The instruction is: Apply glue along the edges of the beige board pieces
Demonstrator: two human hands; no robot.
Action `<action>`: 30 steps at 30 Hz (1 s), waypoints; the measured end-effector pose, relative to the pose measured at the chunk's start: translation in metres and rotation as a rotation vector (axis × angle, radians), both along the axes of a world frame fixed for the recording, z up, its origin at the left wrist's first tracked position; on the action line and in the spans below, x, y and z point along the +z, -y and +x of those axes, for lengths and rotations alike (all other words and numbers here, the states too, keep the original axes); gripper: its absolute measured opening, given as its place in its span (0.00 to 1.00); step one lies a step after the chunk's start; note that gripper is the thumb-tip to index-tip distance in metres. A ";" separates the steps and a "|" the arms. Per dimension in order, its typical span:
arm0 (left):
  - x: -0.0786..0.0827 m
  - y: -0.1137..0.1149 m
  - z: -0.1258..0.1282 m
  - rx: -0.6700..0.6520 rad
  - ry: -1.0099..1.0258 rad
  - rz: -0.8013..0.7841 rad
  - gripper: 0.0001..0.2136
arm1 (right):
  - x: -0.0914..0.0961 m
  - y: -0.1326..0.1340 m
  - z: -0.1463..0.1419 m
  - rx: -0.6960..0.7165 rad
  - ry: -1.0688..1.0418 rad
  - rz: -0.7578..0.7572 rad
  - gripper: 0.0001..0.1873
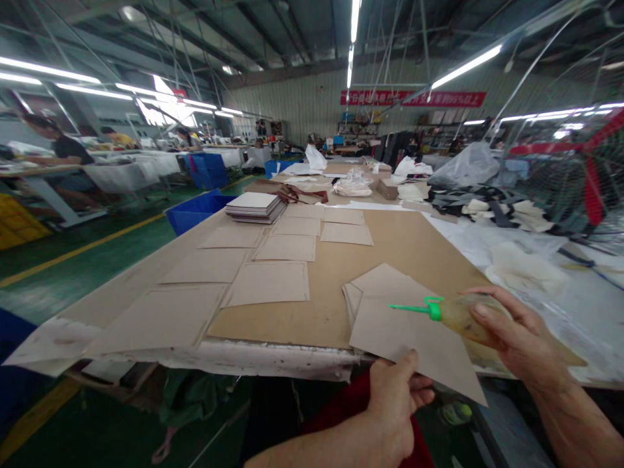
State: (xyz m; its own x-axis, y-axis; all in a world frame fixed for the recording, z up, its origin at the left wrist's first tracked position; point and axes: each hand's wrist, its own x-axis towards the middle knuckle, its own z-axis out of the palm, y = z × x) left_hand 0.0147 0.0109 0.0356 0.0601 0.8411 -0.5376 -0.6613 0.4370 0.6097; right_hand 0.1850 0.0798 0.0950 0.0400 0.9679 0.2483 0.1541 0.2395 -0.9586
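My left hand pinches the near edge of a beige cardboard sheet, thumb on top and fingers beneath. This sheet lies partly over a few more sheets and sticks out past the table's front edge. In my right hand is a squeeze bottle of yellowish liquid, fingers wrapped round it. Its green nozzle points left, above the cardboard sheet; whether the tip touches is hard to tell. Several flat beige sheets lie in overlapping rows at the left of the table.
Farther back stands a stack of boards beside brown strips. Plastic bags and dark fabric scraps are heaped at the right, near a red-framed fan. A blue bin stands left of the table. Another person sits far left.
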 end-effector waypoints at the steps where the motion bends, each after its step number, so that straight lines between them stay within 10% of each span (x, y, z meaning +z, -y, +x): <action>1: -0.001 -0.001 0.001 -0.029 -0.031 -0.025 0.12 | 0.001 -0.001 -0.002 0.029 0.102 0.021 0.20; 8: -0.012 -0.009 0.004 -0.077 -0.089 -0.063 0.13 | 0.008 -0.004 -0.036 0.248 0.616 0.324 0.13; 30: -0.020 -0.008 0.014 0.025 -0.100 -0.003 0.09 | 0.034 0.013 -0.079 0.641 0.861 0.546 0.14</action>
State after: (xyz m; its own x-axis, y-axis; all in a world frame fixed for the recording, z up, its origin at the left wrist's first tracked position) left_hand 0.0289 0.0189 0.0156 -0.0153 0.8403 -0.5420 -0.6080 0.4225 0.6722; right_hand 0.1063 0.0668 0.1292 -0.7900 0.5100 0.3402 0.3983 0.8488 -0.3477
